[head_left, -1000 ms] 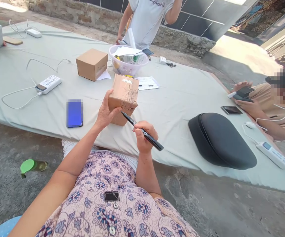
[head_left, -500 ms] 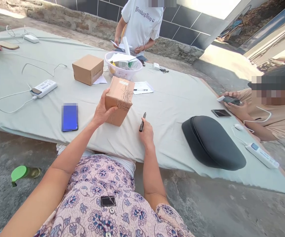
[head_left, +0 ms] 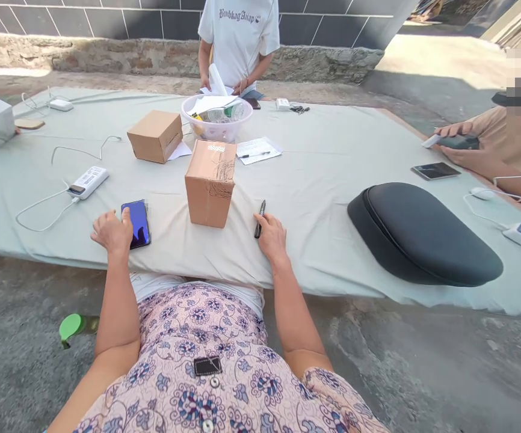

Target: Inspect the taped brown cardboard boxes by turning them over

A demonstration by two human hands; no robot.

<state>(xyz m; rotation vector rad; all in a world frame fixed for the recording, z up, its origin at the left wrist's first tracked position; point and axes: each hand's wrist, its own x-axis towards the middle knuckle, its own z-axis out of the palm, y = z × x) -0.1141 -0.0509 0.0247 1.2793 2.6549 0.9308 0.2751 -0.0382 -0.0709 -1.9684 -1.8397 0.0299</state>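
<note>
My left hand (head_left: 112, 231) rests on the cloth with its thumb lying over the left edge of a smartphone (head_left: 139, 225) with a blue screen. Its fingers are partly curled beside the phone and do not wrap round it. My right hand (head_left: 272, 237) is on the table, closed on a black marker pen (head_left: 260, 218) whose tip points away from me. Between my hands a brown cardboard box (head_left: 207, 201) stands upright, touched by neither. Black scribbled lines run over its top right corner.
Behind the box are a second cardboard box (head_left: 152, 137), a purple basket (head_left: 218, 131) of bottles and papers, and a paper (head_left: 267, 145) with a pen. A black padded case (head_left: 423, 234) lies right. A power strip (head_left: 89, 180) is left. Two people sit opposite and right.
My left hand has let go of the box and moved left to the phone. The box now stands upright on the table. My right hand still holds the marker. The view has tilted.
</note>
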